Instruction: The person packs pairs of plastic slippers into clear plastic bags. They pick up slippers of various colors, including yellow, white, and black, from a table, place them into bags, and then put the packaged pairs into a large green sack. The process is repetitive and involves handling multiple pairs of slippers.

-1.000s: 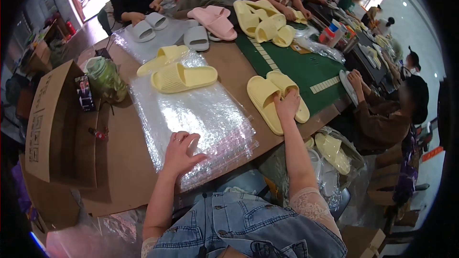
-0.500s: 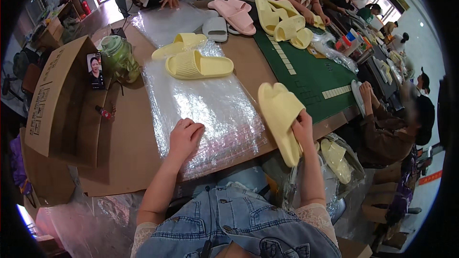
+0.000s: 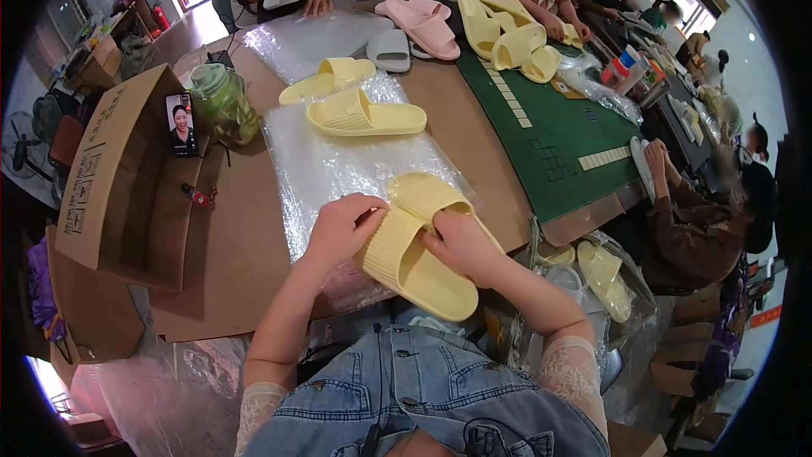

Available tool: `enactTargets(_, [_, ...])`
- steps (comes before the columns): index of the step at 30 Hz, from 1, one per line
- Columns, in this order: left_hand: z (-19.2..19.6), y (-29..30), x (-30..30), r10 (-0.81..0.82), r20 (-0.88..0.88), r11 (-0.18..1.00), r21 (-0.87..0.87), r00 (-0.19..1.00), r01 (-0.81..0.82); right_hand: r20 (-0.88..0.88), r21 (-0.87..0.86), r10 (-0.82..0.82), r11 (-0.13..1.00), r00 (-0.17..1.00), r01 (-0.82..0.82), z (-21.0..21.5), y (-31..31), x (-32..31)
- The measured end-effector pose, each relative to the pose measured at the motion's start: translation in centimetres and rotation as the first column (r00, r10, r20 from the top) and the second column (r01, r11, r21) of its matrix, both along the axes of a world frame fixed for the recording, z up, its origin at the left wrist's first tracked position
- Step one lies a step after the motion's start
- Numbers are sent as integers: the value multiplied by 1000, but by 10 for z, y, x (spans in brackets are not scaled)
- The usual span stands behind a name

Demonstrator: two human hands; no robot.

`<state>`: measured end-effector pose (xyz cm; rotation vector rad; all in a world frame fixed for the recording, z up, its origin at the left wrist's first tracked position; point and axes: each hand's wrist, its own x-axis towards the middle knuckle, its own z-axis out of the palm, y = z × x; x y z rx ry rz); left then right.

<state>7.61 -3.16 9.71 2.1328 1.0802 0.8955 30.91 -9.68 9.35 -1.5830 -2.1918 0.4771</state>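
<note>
A pair of pale yellow slippers is between my hands, over the near end of a stack of clear plastic bags (image 3: 372, 159). The nearer slipper (image 3: 436, 283) has a ribbed strap and tilts toward my lap; the other slipper (image 3: 427, 193) lies partly behind it. My left hand (image 3: 345, 233) is closed on the nearer slipper's strap, its fingertips partly hidden. My right hand (image 3: 465, 245) grips the pair at the footbeds, with some fingers out of sight behind the strap. Farther up the bags rest two more yellow slippers, one in front (image 3: 365, 115) and one behind (image 3: 328, 81).
An open cardboard box (image 3: 118, 178) stands at left, with a phone (image 3: 181, 125) and green jar (image 3: 222, 106) beside it. Pink slippers (image 3: 420, 27), a grey slipper (image 3: 389, 51) and a yellow pile (image 3: 507, 38) lie beyond. A green mat (image 3: 550, 135) covers the right. Co-workers sit around.
My right hand has brought a slipper leftward from the table's right edge, and a second slipper is now with it. My left hand has risen off the bags onto the strap. A co-worker opposite lifts grey slippers.
</note>
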Motion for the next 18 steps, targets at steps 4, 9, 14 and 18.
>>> enactTargets(4, [6, -4, -1, -11, -40, 998, 69, 999, 13, -78, 67, -76, 994, 994, 81, -22, 27, -12])
enactTargets(9, [10, -18, 5, -94, -78, 992, 75, 992, 100, 26, -10, -82, 997, 996, 83, -39, 52, -37])
enactTargets(14, [9, -24, 5, -169, 6, 985, 17, 986, 169, -36, 71, -53, 996, 998, 56, -58, 86, -64])
enactTargets(18, [14, -32, 2, -209, 150, 974, -57, 966, 220, -136, 148, -159, 973, 978, 179, -56, 120, -79])
